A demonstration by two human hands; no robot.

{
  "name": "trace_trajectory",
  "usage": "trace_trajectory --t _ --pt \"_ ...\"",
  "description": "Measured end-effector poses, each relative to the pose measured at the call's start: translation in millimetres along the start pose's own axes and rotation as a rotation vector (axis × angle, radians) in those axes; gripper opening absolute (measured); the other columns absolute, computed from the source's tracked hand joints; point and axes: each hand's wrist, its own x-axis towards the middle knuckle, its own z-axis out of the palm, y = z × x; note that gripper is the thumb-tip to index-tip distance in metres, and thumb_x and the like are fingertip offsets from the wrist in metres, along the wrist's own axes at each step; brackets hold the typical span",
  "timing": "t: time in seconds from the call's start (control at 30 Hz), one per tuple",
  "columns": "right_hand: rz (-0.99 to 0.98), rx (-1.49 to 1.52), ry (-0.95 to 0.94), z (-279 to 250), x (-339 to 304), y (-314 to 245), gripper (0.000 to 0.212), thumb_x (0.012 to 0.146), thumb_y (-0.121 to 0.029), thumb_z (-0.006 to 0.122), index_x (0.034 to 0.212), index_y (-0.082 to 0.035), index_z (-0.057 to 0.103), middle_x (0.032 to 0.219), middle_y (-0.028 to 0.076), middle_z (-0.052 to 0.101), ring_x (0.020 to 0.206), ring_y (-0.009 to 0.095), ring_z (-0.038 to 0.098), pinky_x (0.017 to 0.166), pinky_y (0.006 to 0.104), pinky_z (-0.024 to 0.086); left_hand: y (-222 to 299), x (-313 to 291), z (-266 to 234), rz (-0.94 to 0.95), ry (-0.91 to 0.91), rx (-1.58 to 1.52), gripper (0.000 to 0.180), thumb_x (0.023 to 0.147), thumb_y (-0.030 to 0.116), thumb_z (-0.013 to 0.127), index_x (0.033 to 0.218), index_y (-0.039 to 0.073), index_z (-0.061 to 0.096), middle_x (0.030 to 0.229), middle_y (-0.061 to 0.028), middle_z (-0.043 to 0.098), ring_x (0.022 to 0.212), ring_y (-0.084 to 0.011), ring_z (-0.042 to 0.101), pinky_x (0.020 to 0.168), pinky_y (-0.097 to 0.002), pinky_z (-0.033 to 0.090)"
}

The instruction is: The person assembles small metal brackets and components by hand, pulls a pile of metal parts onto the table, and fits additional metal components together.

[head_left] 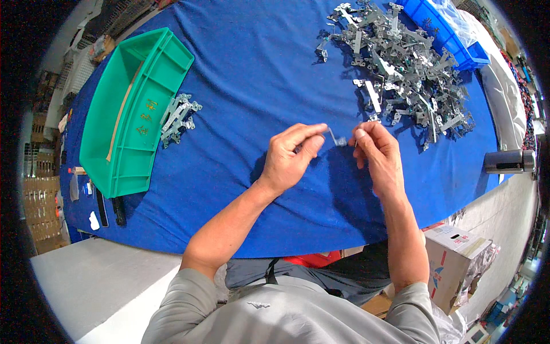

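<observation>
My left hand (290,156) is pinched on one end of a small bent metal bracket (340,141) over the middle of the blue cloth. My right hand (378,150) is at the bracket's other side, its thumb and forefinger pressed together. Whether the right fingertips grip the bracket or some other tiny part is too small to make out. Beyond the right hand lies a big loose heap of silvery metal brackets (409,74). A smaller pile of similar brackets (179,117) rests to the left, against a green plastic bin.
The green plastic bin (166,60) stands at the left of the table's blue cloth (246,69). A blue crate (438,31) is at the far right, behind the heap. A metal cylinder (509,162) sits at the right edge. Below it is a cardboard box (452,252).
</observation>
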Motion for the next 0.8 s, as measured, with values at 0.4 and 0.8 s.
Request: trace_trajectory --t 0.4,0.8 --pt "0.048 -0.151 -0.165 4.5 -3.7 3.0 0.019 0.097 -0.018 0.057 0.099 0.000 0.063 0.080 0.003 0.064 0.068 0.009 0.055 0.060 0.0247 0.045 -1.4 -0.3 2.3 -0.141 0.078 -0.195 0.029 0.099 0.023 0.059 0.117 0.001 0.066 0.087 -0.0077 0.070 0.064 -0.0069 0.061 0.053 -0.0225 0.053" --pt "0.011 -0.225 -0.142 1.8 -2.4 6.6 0.018 0.097 -0.016 0.058 0.096 0.001 0.065 0.077 0.005 0.066 0.065 0.009 0.056 0.058 0.0261 0.046 -0.4 -0.4 -0.7 -0.122 -0.012 -0.110 0.025 0.098 0.015 0.059 0.118 0.001 0.066 0.093 -0.0079 0.070 0.068 -0.0073 0.061 0.056 -0.0213 0.051"
